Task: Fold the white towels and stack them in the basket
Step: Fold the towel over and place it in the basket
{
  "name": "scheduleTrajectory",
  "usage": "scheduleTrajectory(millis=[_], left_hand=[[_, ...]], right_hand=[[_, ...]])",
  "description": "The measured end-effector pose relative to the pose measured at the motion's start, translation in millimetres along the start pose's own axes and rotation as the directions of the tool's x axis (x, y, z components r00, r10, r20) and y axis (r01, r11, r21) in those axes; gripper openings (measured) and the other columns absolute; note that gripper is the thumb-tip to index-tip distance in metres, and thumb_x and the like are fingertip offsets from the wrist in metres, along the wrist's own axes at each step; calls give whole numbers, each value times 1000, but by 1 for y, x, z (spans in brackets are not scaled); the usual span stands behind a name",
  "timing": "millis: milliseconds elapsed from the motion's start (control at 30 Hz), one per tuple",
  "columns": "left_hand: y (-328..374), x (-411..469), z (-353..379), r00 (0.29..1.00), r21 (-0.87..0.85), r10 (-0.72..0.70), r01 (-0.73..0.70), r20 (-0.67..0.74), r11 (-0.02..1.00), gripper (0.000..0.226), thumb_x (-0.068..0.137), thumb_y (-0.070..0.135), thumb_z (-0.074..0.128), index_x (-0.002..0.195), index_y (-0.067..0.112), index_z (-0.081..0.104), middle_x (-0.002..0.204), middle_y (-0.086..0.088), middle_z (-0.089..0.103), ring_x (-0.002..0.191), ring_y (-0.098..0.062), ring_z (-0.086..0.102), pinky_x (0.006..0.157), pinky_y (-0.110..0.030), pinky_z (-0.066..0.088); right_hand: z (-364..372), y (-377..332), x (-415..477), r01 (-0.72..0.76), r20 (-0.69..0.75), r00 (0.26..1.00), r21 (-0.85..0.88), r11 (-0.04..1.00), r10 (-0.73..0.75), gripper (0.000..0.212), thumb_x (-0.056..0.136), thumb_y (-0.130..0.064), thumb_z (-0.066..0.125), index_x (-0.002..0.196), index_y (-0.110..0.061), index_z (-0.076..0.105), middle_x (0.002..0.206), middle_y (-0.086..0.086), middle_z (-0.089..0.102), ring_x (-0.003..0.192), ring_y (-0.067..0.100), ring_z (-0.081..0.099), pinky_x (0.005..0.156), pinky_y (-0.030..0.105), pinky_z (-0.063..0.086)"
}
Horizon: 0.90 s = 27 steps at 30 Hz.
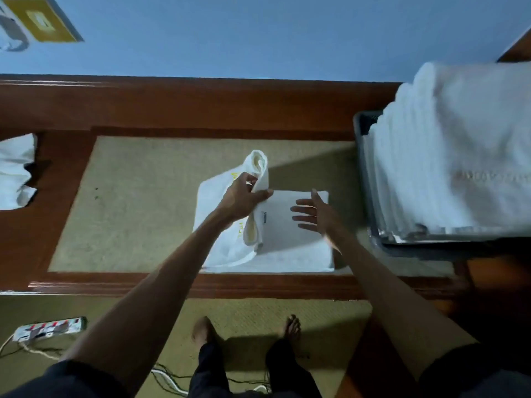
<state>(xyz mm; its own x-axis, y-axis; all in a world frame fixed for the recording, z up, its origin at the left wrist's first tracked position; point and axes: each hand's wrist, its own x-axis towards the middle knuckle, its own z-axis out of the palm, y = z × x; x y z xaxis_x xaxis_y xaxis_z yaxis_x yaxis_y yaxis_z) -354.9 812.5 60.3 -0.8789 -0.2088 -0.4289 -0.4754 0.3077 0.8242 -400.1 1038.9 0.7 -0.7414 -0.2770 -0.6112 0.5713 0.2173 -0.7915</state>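
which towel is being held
The centre towel on the mat: the left hand grips its folded edge. The stack in the basket and the towel at far left are untouched.

A red-brown wooden table [201, 104] with an olive inset panel [138, 202] spans mid-frame. At the panel's center lies 1 white towel [287, 251]. At right sits a grey basket [360, 133] holding folded towels [459, 139]. At the left edge lies 1 white cloth [14, 170].
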Motion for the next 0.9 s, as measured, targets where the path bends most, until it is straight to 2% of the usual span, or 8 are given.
scheduleTrajectory(millis=[100, 200, 300, 367, 467, 633, 767, 900], left_hand=[[16, 4, 64, 1000, 52, 24, -25, 18, 998, 46, 90, 38, 77, 121, 16, 52, 113, -1, 65, 95, -18, 64, 70, -26, 52], [25, 6, 112, 994, 138, 4, -20, 113, 990, 46, 90, 45, 75, 117, 15, 52, 103, -2, 63, 81, -16, 62, 59, -24, 47], [23, 10, 128, 972, 179, -61, 20, 228, 984, 47, 91, 58, 68, 109, 15, 60, 90, -7, 72, 65, -15, 70, 55, -25, 53], [19, 11, 121, 986, 200, -62, 30, 156, 979, 38, 95, 53, 65, 101, 16, 64, 86, -5, 74, 62, -14, 70, 57, -26, 55], [2, 10, 100, 994, 209, -102, 106, -28, 972, 24, 99, 39, 63, 100, 16, 66, 84, -5, 75, 62, -15, 68, 59, -27, 53], [-41, 6, 66, 955, 261, -109, 183, -274, 948, 10, 97, 26, 62, 102, 19, 67, 94, -1, 71, 92, -26, 67, 78, -35, 52], [-75, 3, 45, 894, 373, -30, 217, -448, 902, 39, 89, 17, 72, 125, 8, 57, 120, -21, 59, 115, -39, 52, 97, -45, 41], [-103, -4, 24, 858, 110, -371, 433, -356, 895, 79, 80, 31, 87, 138, 5, 40, 129, -19, 51, 118, -38, 53, 95, -52, 49]], right_hand=[[-35, 14, -4, -117, -12, 993, 133, 984, 120, 76, 100, -69, 24, 119, -10, 67, 113, 10, 75, 103, 30, 73, 87, 42, 60], [-61, 35, -3, -193, 28, 981, 263, 945, 193, 85, 95, -77, 20, 124, -8, 62, 115, 14, 72, 97, 27, 73, 77, 38, 58], [-75, 49, -5, -280, 70, 960, 195, 940, 272, 92, 92, -81, 20, 148, -12, 44, 147, 13, 50, 131, 30, 54, 106, 46, 46], [-73, 53, -7, -289, 64, 956, 53, 956, 286, 91, 93, -79, 31, 159, -17, 27, 162, 10, 32, 144, 31, 37, 116, 51, 30], [-65, 61, -2, -208, -55, 978, -151, 966, 202, 80, 92, -58, 64, 152, -12, 38, 140, 5, 51, 112, 21, 56, 90, 37, 48], [-51, 63, 6, -121, -115, 989, -319, 940, 88, 74, 78, -26, 88, 137, -6, 47, 127, 9, 62, 111, 27, 63, 92, 44, 55], [-49, 60, 5, -62, -122, 992, -367, 928, 18, 52, 84, -9, 79, 127, -5, 50, 115, 12, 64, 99, 24, 65, 79, 38, 57], [-50, 61, 5, -39, -145, 989, -377, 925, -18, 45, 91, -4, 69, 133, -1, 51, 121, 17, 63, 100, 23, 63, 60, 21, 46]])
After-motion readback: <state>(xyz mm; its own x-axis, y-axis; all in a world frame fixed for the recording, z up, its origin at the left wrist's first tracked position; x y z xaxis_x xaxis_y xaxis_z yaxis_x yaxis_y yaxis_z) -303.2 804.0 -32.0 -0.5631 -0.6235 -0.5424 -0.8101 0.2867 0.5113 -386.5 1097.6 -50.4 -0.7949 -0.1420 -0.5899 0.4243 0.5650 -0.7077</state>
